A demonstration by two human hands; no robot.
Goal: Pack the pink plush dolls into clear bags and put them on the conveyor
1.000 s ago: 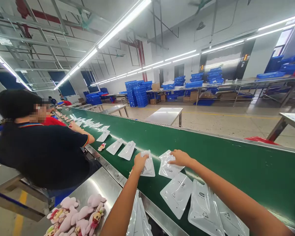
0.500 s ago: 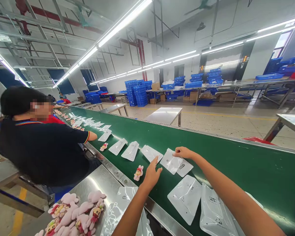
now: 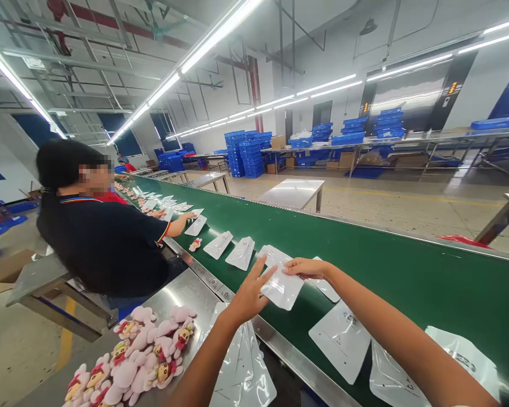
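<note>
My right hand (image 3: pixel 307 268) pinches the upper edge of a white plastic pouch (image 3: pixel 284 293) above the green conveyor belt (image 3: pixel 390 254). At the pouch's left side is my left hand (image 3: pixel 246 299), fingers stretched and spread; whether it touches the pouch I cannot tell. Behind these lies another white pouch (image 3: pixel 269 252), partly covered. A further pouch (image 3: pixel 327 289) shows past my right wrist, and a larger one (image 3: pixel 341 342) rests nearer me. Pink plush dolls (image 3: pixel 131 362) are heaped on the metal table at lower left, beside a stack of pouches (image 3: pixel 241 367).
A co-worker in a dark shirt (image 3: pixel 102 243) sits on the left, hands over pouches on the belt. One small doll (image 3: pixel 195 245) lies near the belt's edge. The metal rail (image 3: pixel 280 345) runs along my side. Steel tables (image 3: pixel 294 193) and blue crates (image 3: pixel 250 158) stand beyond.
My right hand has lifted the pouch and brought it left and towards me, meeting my left hand. The doll that lay beside my left hand no longer shows. The view has shifted slightly.
</note>
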